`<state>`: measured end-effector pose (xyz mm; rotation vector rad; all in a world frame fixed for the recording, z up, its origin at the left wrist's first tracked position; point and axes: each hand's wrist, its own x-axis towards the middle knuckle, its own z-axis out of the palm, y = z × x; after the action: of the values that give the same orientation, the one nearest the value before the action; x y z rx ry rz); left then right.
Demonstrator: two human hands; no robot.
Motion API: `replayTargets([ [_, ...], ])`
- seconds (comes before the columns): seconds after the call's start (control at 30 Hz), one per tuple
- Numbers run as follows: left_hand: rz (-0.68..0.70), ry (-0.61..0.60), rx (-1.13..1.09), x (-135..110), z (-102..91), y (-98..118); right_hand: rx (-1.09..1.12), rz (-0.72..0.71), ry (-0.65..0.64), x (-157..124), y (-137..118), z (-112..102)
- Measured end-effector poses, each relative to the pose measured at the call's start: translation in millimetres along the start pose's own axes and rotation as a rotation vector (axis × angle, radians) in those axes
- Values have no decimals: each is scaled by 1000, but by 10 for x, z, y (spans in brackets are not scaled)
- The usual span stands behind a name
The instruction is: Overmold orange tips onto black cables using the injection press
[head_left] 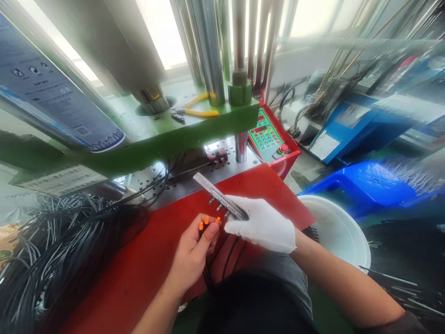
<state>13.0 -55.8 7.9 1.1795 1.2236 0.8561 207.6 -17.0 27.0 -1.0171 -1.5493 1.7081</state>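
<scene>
Cables [206, 221] pinched in left hand [194, 250]; metal bar [221, 197] gripped in gloved right hand [269, 226].

You held a slim metal bar [217, 192] near the centre of the frame, slanting from its flat, pale grey end at the upper left down to a darker end at the lower right. A row of short metal pins [218, 208] stuck out along its lower-left side. Just below the bar you gripped a small bunch of black cables [207, 274], with three bright orange tips [206, 220] showing, pointing upward and bunched unevenly. The tips sat near the pins, and the cables ran down toward the bottom centre of the frame.
</scene>
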Motion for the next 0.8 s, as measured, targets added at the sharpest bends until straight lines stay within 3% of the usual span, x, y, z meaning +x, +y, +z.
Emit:
replayTargets([
  [0.17,61,67,119,-28,-22,-4,-25,-20,-23,-9,-36,19],
  [0.37,69,56,199,-27,-49,-56,-52,-21,-45,-18,-31,16],
  [0.67,98,200,562,-39,154,112,-246,-126,122,25,86,96],
  [0.8,68,164,435,-19,103,123,-110,39,11,28,92,4],
])
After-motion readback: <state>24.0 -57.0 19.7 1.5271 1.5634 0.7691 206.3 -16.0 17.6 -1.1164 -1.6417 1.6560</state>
